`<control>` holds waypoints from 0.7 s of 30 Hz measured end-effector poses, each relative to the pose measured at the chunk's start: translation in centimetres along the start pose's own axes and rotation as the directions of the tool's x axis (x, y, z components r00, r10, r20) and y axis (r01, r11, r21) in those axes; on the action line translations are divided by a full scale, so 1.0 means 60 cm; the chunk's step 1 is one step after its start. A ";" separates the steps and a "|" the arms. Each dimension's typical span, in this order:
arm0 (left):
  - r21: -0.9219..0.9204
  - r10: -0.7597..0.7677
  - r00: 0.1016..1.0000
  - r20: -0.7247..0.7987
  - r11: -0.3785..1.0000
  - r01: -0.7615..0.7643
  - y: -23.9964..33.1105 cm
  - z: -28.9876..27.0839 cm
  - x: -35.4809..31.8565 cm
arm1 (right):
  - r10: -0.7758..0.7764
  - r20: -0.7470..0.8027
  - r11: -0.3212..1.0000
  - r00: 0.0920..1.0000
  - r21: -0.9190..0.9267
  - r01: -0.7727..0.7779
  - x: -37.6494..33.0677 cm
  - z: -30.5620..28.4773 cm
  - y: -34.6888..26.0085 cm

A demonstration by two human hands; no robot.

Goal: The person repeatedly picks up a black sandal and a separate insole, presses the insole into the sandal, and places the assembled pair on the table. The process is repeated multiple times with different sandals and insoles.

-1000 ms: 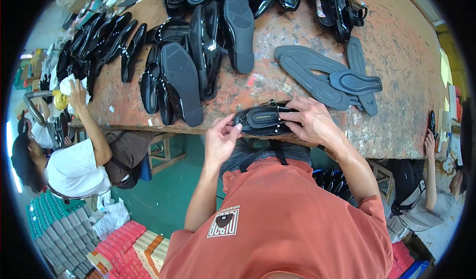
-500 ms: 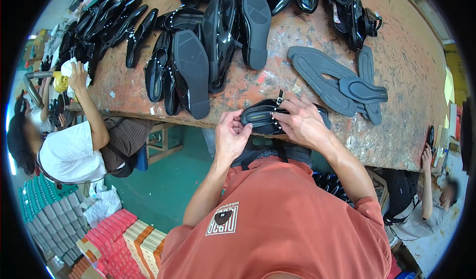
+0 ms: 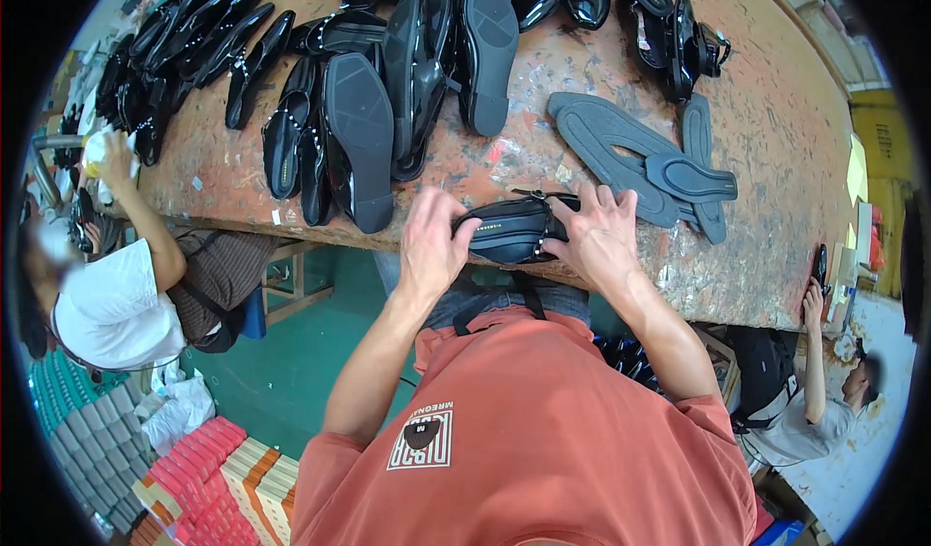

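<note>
A black shoe (image 3: 506,230) with a dark insole and a thin buckled strap lies crosswise at the table's near edge, held between my two hands. My left hand (image 3: 432,240) is closed on its left end, thumb along the rim and fingers behind. On the right end my right hand (image 3: 599,238) grips the shoe near the strap, thumb at the near side and fingers over the far side; part of the upper is hidden beneath it. Right of the shoe, grey insoles (image 3: 621,153) lie in a loose overlapping pile.
Several black shoes stand along the worn table (image 3: 543,61), among them one showing its sole (image 3: 359,134). More shoes (image 3: 184,42) crowd the far left. A co-worker (image 3: 116,299) sits at the left, another (image 3: 824,401) at the right. Pink stacks (image 3: 199,468) stand on the floor.
The shoe has tipped, showing more of its near side and less of its insole. My left hand has come over its left end; my right hand has shifted toward its right end.
</note>
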State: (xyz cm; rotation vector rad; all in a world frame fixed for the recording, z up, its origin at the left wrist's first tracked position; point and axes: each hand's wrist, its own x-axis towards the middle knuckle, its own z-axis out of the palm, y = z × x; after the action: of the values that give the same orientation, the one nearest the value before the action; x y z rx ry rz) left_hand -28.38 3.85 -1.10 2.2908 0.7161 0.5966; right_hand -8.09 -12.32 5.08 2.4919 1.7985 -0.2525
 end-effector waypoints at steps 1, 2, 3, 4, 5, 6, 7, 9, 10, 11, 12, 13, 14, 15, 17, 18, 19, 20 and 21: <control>0.068 0.246 0.969 -0.019 0.967 -0.244 -0.004 0.000 0.005 | -0.021 -0.061 1.000 0.998 -0.002 0.021 -0.001 0.009 0.004; 0.018 0.338 0.930 0.147 0.939 -0.344 0.001 0.001 0.009 | -0.021 -0.055 1.000 0.998 0.001 0.021 0.003 0.013 0.003; -0.054 0.423 0.854 0.302 0.902 -0.428 0.017 0.002 0.016 | -0.020 -0.043 1.000 0.999 0.003 0.020 0.006 0.014 0.001; -0.140 0.502 0.745 0.439 0.857 -0.495 0.032 0.001 0.023 | -0.018 -0.030 1.000 0.999 0.004 0.019 0.004 0.016 0.000; -0.003 0.399 0.650 0.646 0.853 -0.521 0.042 -0.001 0.031 | -0.050 -0.152 0.998 0.987 0.032 0.055 -0.004 0.015 0.004; 0.027 0.389 0.639 0.664 0.841 -0.541 0.045 -0.003 0.037 | 0.065 -0.188 0.983 0.980 0.182 -0.030 -0.012 0.011 0.006; 0.058 0.377 0.628 0.681 0.827 -0.559 0.048 -0.005 0.040 | 0.181 -0.207 0.938 0.961 0.331 -0.106 -0.027 0.006 0.005; 0.133 0.334 0.615 0.714 0.798 -0.588 0.052 0.003 0.038 | 0.536 -0.159 0.666 0.829 0.683 -0.299 -0.063 0.027 0.025; 0.148 0.331 0.628 0.704 0.797 -0.586 0.052 0.010 0.039 | 0.529 0.028 0.246 0.848 0.951 -0.185 -0.083 0.084 0.065; 0.153 0.337 0.628 0.701 0.790 -0.594 0.050 0.019 0.044 | 0.522 0.043 0.242 0.852 0.950 -0.196 -0.087 0.097 0.049; 0.154 0.339 0.628 0.701 0.787 -0.597 0.050 0.025 0.040 | 0.514 0.067 0.234 0.855 0.948 -0.216 -0.090 0.103 0.015; 0.142 0.283 0.605 0.744 0.818 -0.558 0.048 0.029 0.042 | 0.366 -0.178 0.679 0.914 0.722 -0.131 -0.081 0.083 -0.028; 0.129 0.236 0.573 0.785 0.842 -0.524 0.044 0.030 0.051 | 0.121 -0.320 0.951 0.940 0.309 -0.017 -0.068 0.059 -0.070; 0.115 0.191 0.530 0.826 0.864 -0.491 0.043 0.030 0.052 | 0.099 -0.408 0.957 0.908 0.289 0.026 -0.045 0.073 -0.088; -0.002 0.344 0.603 0.720 0.870 -0.493 0.035 0.020 0.039 | 0.157 -0.371 0.950 0.915 0.312 -0.036 -0.038 0.070 -0.080; -0.059 0.411 0.636 0.653 0.865 -0.498 0.031 0.016 0.037 | 0.187 -0.360 0.942 0.914 0.330 -0.063 -0.043 0.065 -0.069; -0.099 0.419 0.642 0.643 0.876 -0.472 0.024 0.016 0.047 | 0.201 -0.336 0.941 0.920 0.326 -0.087 -0.034 0.063 -0.055; -0.119 0.437 0.639 0.633 0.871 -0.477 0.024 0.013 0.051 | 0.196 -0.309 0.945 0.931 0.313 -0.095 -0.034 0.062 -0.049; -0.140 0.455 0.636 0.623 0.865 -0.482 0.025 0.009 0.051 | 0.192 -0.280 0.948 0.941 0.299 -0.104 -0.034 0.063 -0.043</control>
State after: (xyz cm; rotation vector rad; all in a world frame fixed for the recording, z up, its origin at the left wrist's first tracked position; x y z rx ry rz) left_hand -25.29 4.54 0.25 2.4937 -0.2267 -0.0278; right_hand -11.55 -13.94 1.81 2.9991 1.7671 -0.1236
